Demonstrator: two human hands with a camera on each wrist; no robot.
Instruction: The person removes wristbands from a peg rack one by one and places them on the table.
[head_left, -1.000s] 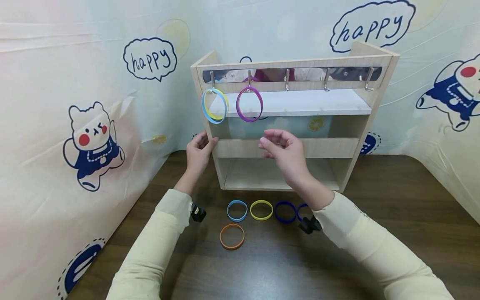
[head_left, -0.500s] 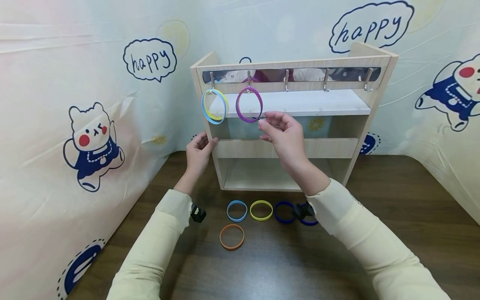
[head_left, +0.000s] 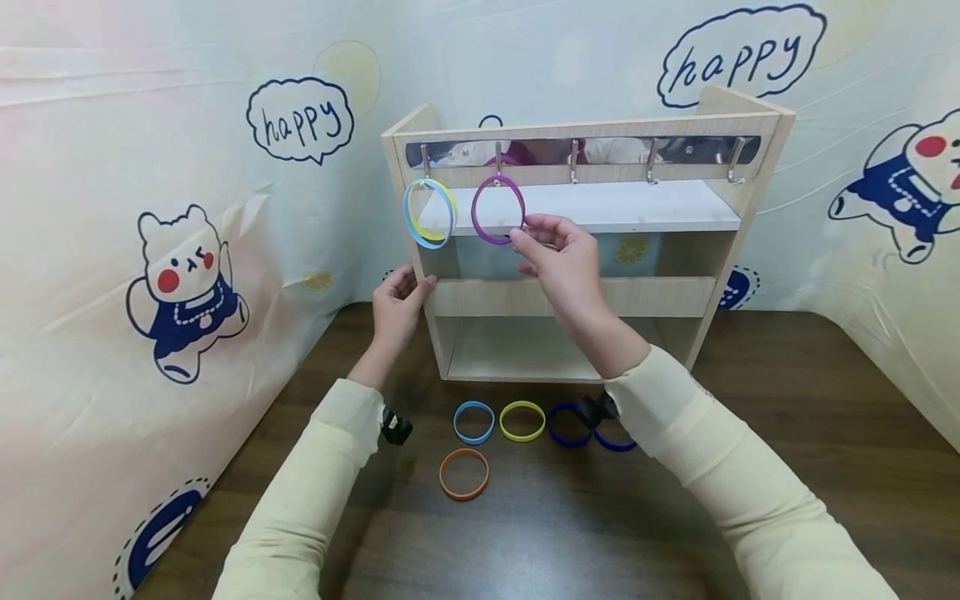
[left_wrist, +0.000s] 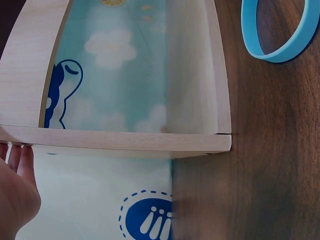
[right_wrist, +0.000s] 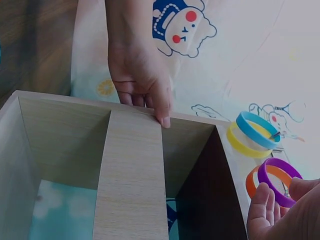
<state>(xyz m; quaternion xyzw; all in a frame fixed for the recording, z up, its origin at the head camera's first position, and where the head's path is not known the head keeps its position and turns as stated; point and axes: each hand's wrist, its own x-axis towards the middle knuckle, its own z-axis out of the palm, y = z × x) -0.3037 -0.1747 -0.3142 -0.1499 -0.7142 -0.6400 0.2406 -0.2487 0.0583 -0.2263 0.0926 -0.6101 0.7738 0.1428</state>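
My left hand (head_left: 397, 308) grips the left side panel of a small wooden shelf (head_left: 480, 297), thumb on its front edge and fingers on the outer face. At the second hook from the left hangs a purple wristband (head_left: 475, 212); my right hand (head_left: 566, 262) pinches its lower right edge between thumb and fingers. The right wrist view reveals an orange wristband (right_wrist: 249, 184) behind the purple one. On the leftmost hook a light blue wristband (head_left: 407, 215) hangs in front of a yellow wristband (head_left: 452, 200).
On the brown table (head_left: 540, 533) before the shelf lie a blue wristband (head_left: 457, 425), a yellow wristband (head_left: 503, 423), two dark blue wristbands (head_left: 555, 433), partly hidden by the right wrist camera, and an orange wristband (head_left: 442, 475). Three bare hooks (head_left: 574, 160) continue rightward.
My right hand has risen and moved slightly left, from below the purple wristband to its lower right edge. The left hand stays on the shelf's side panel.
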